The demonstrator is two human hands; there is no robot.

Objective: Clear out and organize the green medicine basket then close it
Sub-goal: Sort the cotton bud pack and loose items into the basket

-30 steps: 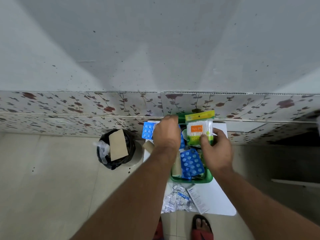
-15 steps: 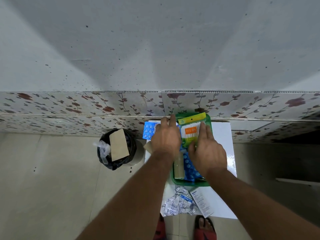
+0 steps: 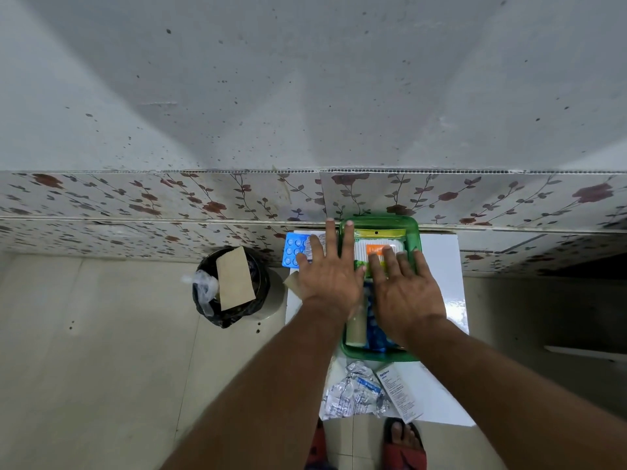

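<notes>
Head view, the only one: green medicine basket (image 3: 414, 236) sits on a small white table (image 3: 441, 273) pushed against the floral wall panel (image 3: 135, 198), w/ both hands over it; left hand (image 3: 330, 279) is flat, fingers spread, palm down over the basket's left rim and the table beside it, clamped on nothing; right hand (image 3: 405, 293) likewise flat and open, fingertips resting on the cotton swab packet (image 3: 380, 247), pressing not gripping. Handling, as a guess: basket is thin moulded plastic, light, a bit flexy, smooth so prob slippery under a flat palm; best taken by the rim on its two long sides, since the walls look likely to bow if squeezed mid-span; contents are light and loose, so they'd shift if it's tipped; swab packet is soft crinkly film, springs back, needs pressing flat before any lid seats. No lid identifiable here, can't tell where it is. Looks: translucent green, rectangular, rounded corners, shallow; inside are the swab packet at the far end, a tan roll (image 3: 355, 329) along the left wall, blue blister strips (image 3: 376, 330) near the front, all lying flat. Outside it: another blue blister pack (image 3: 292, 252) at the table's far left, crumpled foil strips (image 3: 353, 391) and a leaflet (image 3: 400, 395) at the near edge; a black-lined bin (image 3: 234, 286) w/ a piece of cardboard (image 3: 234, 279) stands on the floor left of the table.
</notes>
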